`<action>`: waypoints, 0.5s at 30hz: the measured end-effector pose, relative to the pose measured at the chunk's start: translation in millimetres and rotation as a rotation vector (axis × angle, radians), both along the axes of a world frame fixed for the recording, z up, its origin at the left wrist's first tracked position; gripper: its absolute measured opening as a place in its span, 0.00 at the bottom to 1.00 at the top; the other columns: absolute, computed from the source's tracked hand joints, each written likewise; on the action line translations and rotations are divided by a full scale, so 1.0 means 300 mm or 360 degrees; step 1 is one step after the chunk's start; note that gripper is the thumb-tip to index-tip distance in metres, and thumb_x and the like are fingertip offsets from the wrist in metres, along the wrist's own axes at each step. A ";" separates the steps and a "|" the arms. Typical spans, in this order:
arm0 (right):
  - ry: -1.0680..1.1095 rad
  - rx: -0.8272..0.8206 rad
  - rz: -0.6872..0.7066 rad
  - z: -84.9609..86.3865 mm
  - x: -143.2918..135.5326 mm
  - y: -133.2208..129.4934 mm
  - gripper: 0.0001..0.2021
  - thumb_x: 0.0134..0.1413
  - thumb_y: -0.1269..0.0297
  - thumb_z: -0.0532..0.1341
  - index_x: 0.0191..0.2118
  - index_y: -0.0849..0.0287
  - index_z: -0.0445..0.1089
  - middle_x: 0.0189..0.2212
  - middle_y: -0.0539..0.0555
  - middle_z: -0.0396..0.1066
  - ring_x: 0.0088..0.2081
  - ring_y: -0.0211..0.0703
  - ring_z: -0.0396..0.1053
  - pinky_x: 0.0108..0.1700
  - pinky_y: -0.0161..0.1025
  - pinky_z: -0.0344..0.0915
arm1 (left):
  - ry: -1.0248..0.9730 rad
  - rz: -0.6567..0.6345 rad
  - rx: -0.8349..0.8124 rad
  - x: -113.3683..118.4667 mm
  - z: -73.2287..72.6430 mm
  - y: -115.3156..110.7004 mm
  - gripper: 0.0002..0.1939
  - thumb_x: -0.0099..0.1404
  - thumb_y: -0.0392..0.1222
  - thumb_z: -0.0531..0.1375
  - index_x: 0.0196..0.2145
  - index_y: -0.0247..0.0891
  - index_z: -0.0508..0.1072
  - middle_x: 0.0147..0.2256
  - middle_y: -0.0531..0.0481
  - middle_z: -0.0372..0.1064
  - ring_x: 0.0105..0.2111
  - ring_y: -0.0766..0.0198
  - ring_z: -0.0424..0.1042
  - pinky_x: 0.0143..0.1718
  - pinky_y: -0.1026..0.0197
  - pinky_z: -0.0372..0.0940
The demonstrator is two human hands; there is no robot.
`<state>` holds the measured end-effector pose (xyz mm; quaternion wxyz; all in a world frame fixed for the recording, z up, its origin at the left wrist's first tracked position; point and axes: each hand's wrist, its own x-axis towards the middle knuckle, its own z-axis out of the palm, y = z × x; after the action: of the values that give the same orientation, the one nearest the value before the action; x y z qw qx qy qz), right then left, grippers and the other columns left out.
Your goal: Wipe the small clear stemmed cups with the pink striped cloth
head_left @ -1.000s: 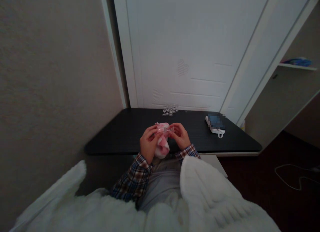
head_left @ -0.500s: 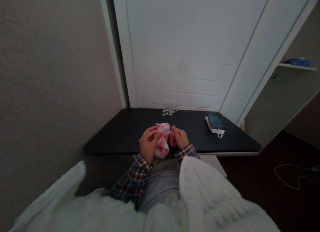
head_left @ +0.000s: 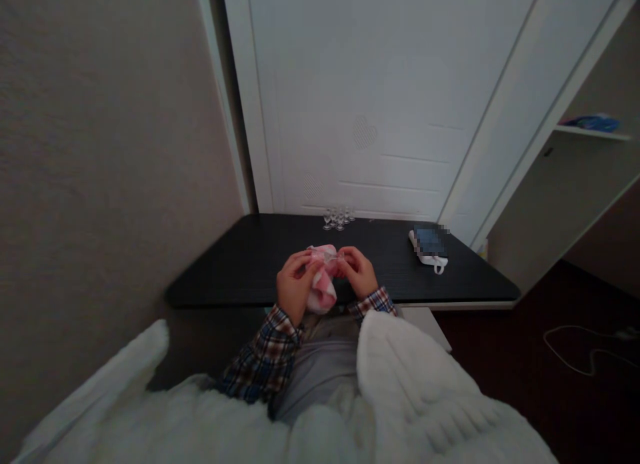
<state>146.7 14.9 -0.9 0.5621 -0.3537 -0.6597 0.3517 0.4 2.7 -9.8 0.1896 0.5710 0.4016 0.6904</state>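
Observation:
Above the near edge of the table, my left hand point(head_left: 294, 282) is closed around a pink-and-white cloth point(head_left: 324, 292), part of which hangs down over my lap. A small clear stemmed glass point(head_left: 330, 256) lies sideways against the upper part of the cloth, between my two hands. My right hand point(head_left: 359, 272) pinches one end of this glass between thumb and fingers. The fingers of both hands partly hide it. Further back on the tabletop stand several small clear stemmed glasses point(head_left: 339, 217) in a tight group.
The black table point(head_left: 225, 267) backs onto a white panelled door point(head_left: 360, 71). At its right lies a white pouch point(head_left: 431, 259) with a loop, a blurred dark item point(head_left: 431, 241) on top. White fluffy fabric point(head_left: 430, 384) covers my lap. A cable point(head_left: 570, 367) lies on the floor.
My right hand has moved slightly up and left, closer to the cloth, and its grip on the glass has turned. My left hand keeps its hold on the cloth.

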 end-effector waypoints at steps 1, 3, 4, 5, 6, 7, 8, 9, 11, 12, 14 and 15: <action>-0.0011 -0.0014 -0.0015 0.000 0.001 0.000 0.11 0.50 0.54 0.57 0.34 0.56 0.63 0.20 0.46 0.67 0.22 0.36 0.65 0.27 0.33 0.63 | 0.0000 -0.0032 -0.0010 -0.001 -0.002 0.002 0.08 0.53 0.43 0.61 0.29 0.35 0.74 0.38 0.44 0.70 0.41 0.59 0.70 0.44 0.56 0.65; -0.0032 -0.0040 -0.0042 0.004 0.001 -0.003 0.12 0.50 0.52 0.56 0.31 0.57 0.63 0.18 0.46 0.65 0.21 0.35 0.63 0.25 0.33 0.62 | -0.0011 -0.0082 -0.0026 -0.001 -0.004 0.004 0.09 0.53 0.43 0.61 0.29 0.35 0.74 0.39 0.44 0.70 0.41 0.58 0.70 0.44 0.56 0.65; -0.0049 -0.0046 -0.0055 0.006 0.001 -0.006 0.13 0.51 0.52 0.55 0.29 0.57 0.62 0.18 0.46 0.65 0.20 0.35 0.63 0.25 0.33 0.62 | -0.0018 -0.0102 -0.0033 0.001 -0.004 0.004 0.09 0.53 0.43 0.61 0.30 0.35 0.74 0.39 0.44 0.70 0.42 0.58 0.70 0.44 0.56 0.65; -0.0069 -0.0046 -0.0068 0.009 0.001 -0.009 0.13 0.52 0.51 0.54 0.28 0.57 0.62 0.17 0.46 0.64 0.20 0.34 0.62 0.25 0.32 0.61 | -0.0023 -0.0117 -0.0039 0.003 -0.003 0.003 0.09 0.53 0.43 0.61 0.29 0.35 0.74 0.39 0.43 0.70 0.42 0.58 0.70 0.45 0.56 0.65; -0.0090 -0.0040 -0.0083 0.011 0.000 -0.012 0.14 0.53 0.51 0.54 0.27 0.57 0.61 0.17 0.45 0.64 0.19 0.34 0.62 0.24 0.32 0.61 | -0.0025 -0.0124 -0.0045 0.005 -0.001 0.001 0.09 0.53 0.43 0.61 0.29 0.34 0.74 0.39 0.43 0.71 0.42 0.58 0.70 0.45 0.56 0.65; -0.0110 -0.0030 -0.0100 0.013 0.000 -0.014 0.14 0.53 0.51 0.53 0.26 0.57 0.61 0.17 0.45 0.64 0.19 0.34 0.62 0.25 0.32 0.61 | -0.0025 -0.0125 -0.0049 0.007 0.001 0.000 0.09 0.53 0.43 0.61 0.29 0.34 0.74 0.39 0.43 0.71 0.42 0.58 0.70 0.45 0.57 0.65; -0.0124 -0.0021 -0.0115 0.014 0.000 -0.016 0.14 0.54 0.52 0.52 0.26 0.57 0.61 0.17 0.45 0.64 0.19 0.34 0.62 0.25 0.32 0.61 | -0.0021 -0.0124 -0.0052 0.009 0.003 -0.002 0.09 0.53 0.43 0.61 0.28 0.35 0.74 0.38 0.44 0.71 0.42 0.58 0.70 0.44 0.57 0.65; -0.0125 -0.0012 -0.0125 0.015 0.000 -0.017 0.14 0.54 0.52 0.52 0.27 0.57 0.61 0.17 0.45 0.64 0.19 0.34 0.62 0.25 0.32 0.61 | -0.0017 -0.0121 -0.0051 0.010 0.004 -0.003 0.08 0.53 0.43 0.61 0.28 0.35 0.74 0.39 0.44 0.70 0.41 0.58 0.70 0.43 0.57 0.66; -0.0083 0.0005 -0.0110 0.013 -0.001 -0.017 0.11 0.54 0.54 0.53 0.32 0.56 0.61 0.19 0.46 0.65 0.20 0.34 0.62 0.25 0.33 0.61 | -0.0017 -0.0107 -0.0047 0.010 0.005 -0.004 0.08 0.52 0.43 0.62 0.27 0.35 0.74 0.39 0.44 0.70 0.41 0.58 0.70 0.43 0.58 0.66; -0.0042 0.0018 -0.0084 0.011 -0.002 -0.016 0.10 0.54 0.55 0.54 0.35 0.56 0.61 0.20 0.46 0.66 0.20 0.34 0.63 0.24 0.32 0.61 | -0.0020 -0.0098 -0.0047 0.008 0.005 -0.002 0.08 0.52 0.43 0.62 0.27 0.35 0.74 0.39 0.44 0.70 0.41 0.58 0.70 0.43 0.58 0.66; 0.0045 0.0054 -0.0019 0.008 -0.003 -0.012 0.13 0.52 0.57 0.57 0.43 0.55 0.60 0.26 0.47 0.67 0.22 0.34 0.64 0.25 0.32 0.62 | -0.0029 -0.0068 -0.0051 0.005 0.003 0.003 0.08 0.52 0.43 0.62 0.28 0.35 0.74 0.40 0.44 0.70 0.41 0.58 0.70 0.43 0.57 0.66; 0.0074 0.0073 0.0010 0.007 -0.003 -0.010 0.16 0.51 0.58 0.58 0.45 0.54 0.59 0.30 0.48 0.68 0.24 0.34 0.65 0.26 0.31 0.63 | -0.0034 -0.0049 -0.0054 0.004 0.001 0.006 0.09 0.52 0.43 0.62 0.28 0.35 0.74 0.40 0.44 0.70 0.41 0.58 0.70 0.44 0.57 0.66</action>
<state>145.7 11.8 1.1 0.5841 -0.3303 -0.6556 0.3463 1.5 4.5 -9.4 0.2141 0.5663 0.4025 0.6866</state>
